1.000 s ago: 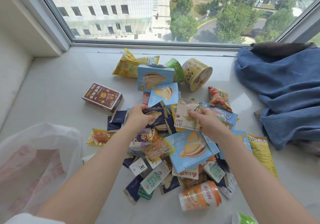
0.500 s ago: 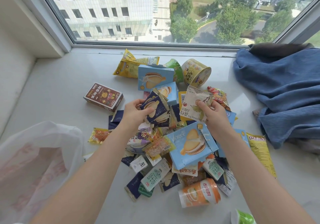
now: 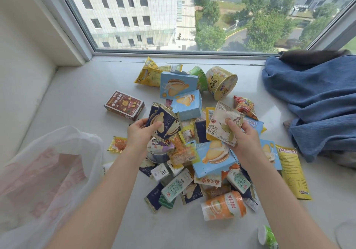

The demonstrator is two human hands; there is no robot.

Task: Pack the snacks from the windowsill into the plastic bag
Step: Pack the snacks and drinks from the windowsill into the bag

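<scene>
White windowsill under a large window, daylight, buildings and trees outside.

Snack pile: heaped at the centre of the sill, loose packets and boxes overlapping.

Left hand: above the pile's 10 o'clock side, thumb and fingers clamped on dark blue packets showing a sandwich biscuit, lifted clear of the heap.

Right hand: above the pile's 2 o'clock side, fingers pinching a cream tea packet, tilted, held off the pile.

Plastic bag: white, translucent, pink print, lying crumpled at 8 o'clock of the pile, just beside the left forearm. Contents cannot be made out.

Pile items, centre outward:
- light blue biscuit box, flat, below the right hand;
- two more light blue boxes at 12 o'clock, one propped against the other;
- yellow tub on its side at 1 o'clock, green cup touching it;
- yellow bag at 11 o'clock;
- orange jar on its side at 6 o'clock;
- long yellow packet at 4 o'clock;
- red-orange packet at 2 o'clock.

Brown box: apart from the heap at 10 o'clock.

Small orange packet: between bag and pile.

Blue cloth: bunched at 3 o'clock, near the pile.
</scene>
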